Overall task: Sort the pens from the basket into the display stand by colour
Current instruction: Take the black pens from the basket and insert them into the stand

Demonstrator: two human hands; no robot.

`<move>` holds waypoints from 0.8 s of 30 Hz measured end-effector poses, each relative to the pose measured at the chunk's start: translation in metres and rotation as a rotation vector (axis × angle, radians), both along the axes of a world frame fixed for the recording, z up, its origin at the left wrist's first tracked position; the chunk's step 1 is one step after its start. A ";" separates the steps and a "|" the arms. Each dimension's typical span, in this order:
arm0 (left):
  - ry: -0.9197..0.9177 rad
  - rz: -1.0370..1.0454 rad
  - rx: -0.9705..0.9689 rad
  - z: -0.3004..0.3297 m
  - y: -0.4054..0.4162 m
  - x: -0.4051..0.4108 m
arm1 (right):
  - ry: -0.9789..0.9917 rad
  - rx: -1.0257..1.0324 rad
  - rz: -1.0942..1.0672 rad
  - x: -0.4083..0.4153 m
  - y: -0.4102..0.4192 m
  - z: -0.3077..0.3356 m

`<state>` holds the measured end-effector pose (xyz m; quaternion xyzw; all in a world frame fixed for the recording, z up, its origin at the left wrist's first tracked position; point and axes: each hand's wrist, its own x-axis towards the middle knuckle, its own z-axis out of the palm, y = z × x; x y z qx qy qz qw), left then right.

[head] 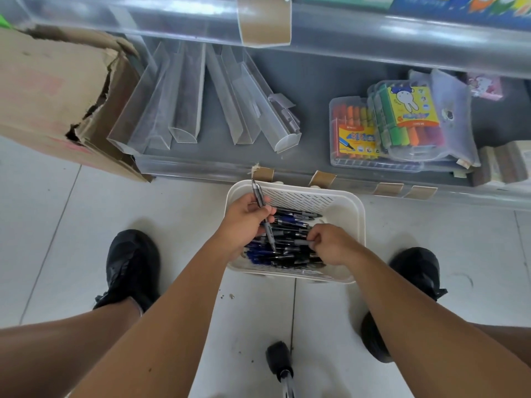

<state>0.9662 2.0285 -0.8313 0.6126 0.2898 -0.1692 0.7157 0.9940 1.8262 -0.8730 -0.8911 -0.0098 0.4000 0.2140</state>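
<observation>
A white basket (pixel 349 209) is set on the tiled floor (pixel 86 225), just near of the shelf of clear display troughs (pixel 184 93). Blue and black pens (pixel 290 248) are heaped inside it. One pen (pixel 260 201) is held upright in the curled fingers of the left hand (pixel 244 222), and a pen in the pile is pinched by the right hand (pixel 330 244).

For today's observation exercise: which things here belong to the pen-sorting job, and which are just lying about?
Part of the job:
basket
pens
clear holders
left hand, gripping pens
right hand, picking in the basket

Just lying about:
cardboard box
marker sets
</observation>
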 end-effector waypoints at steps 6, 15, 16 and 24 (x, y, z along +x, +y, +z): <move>-0.006 0.017 0.008 0.007 0.001 -0.003 | 0.032 0.162 -0.075 0.008 0.000 0.021; -0.040 0.024 -0.008 0.012 -0.002 -0.008 | 0.124 0.474 -0.331 -0.001 0.007 0.048; -0.038 0.020 -0.021 0.013 -0.002 -0.008 | 0.135 0.480 -0.323 -0.002 0.009 0.052; -0.041 0.007 -0.164 0.008 0.000 -0.010 | 0.182 0.538 -0.225 -0.004 0.036 0.058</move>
